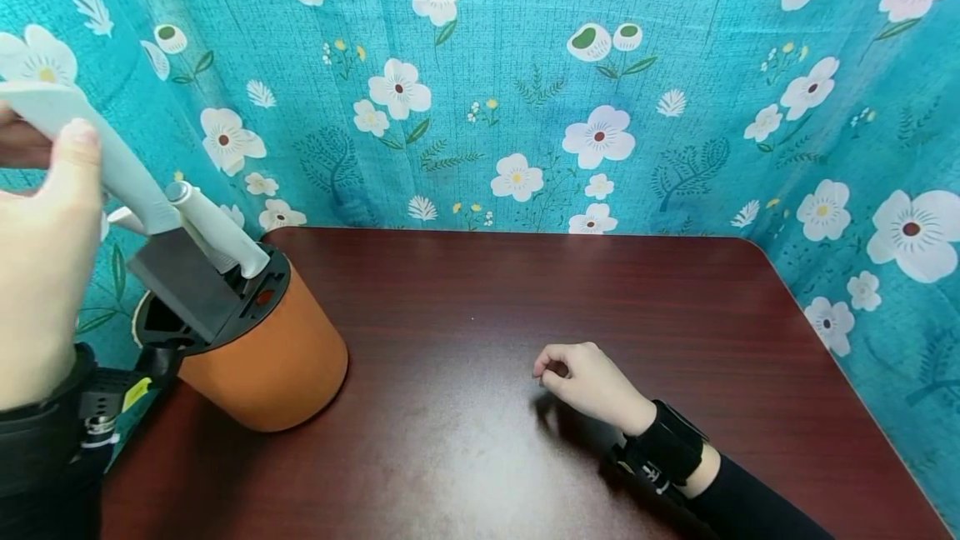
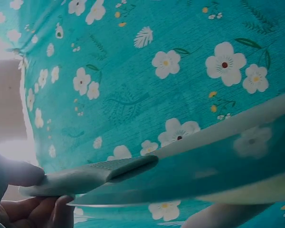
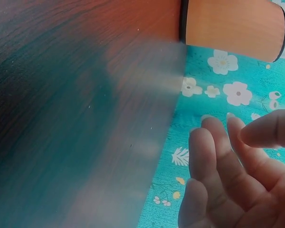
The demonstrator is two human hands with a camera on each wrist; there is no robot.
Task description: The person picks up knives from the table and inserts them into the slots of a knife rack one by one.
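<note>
My left hand (image 1: 41, 265) grips the pale handle of a broad-bladed kitchen knife (image 1: 129, 163) at the far left, thumb along the handle. The knife's dark grey blade (image 1: 187, 282) runs down to the black slotted top of a round orange-brown knife block (image 1: 273, 365), its lower end hidden there. Shiny in the left wrist view, the blade (image 2: 194, 173) mirrors the flowered cloth. My right hand (image 1: 592, 382) hovers over the middle right of the table with fingers loosely curled. Nothing lies in its fingers (image 3: 203, 152) in the right wrist view.
Other pale handles (image 1: 221, 227) stick up from the block, close beside the knife. The dark red-brown table (image 1: 450, 332) has a rounded back right corner. Behind it hangs a turquoise flowered cloth (image 1: 480, 140), right along the back edge.
</note>
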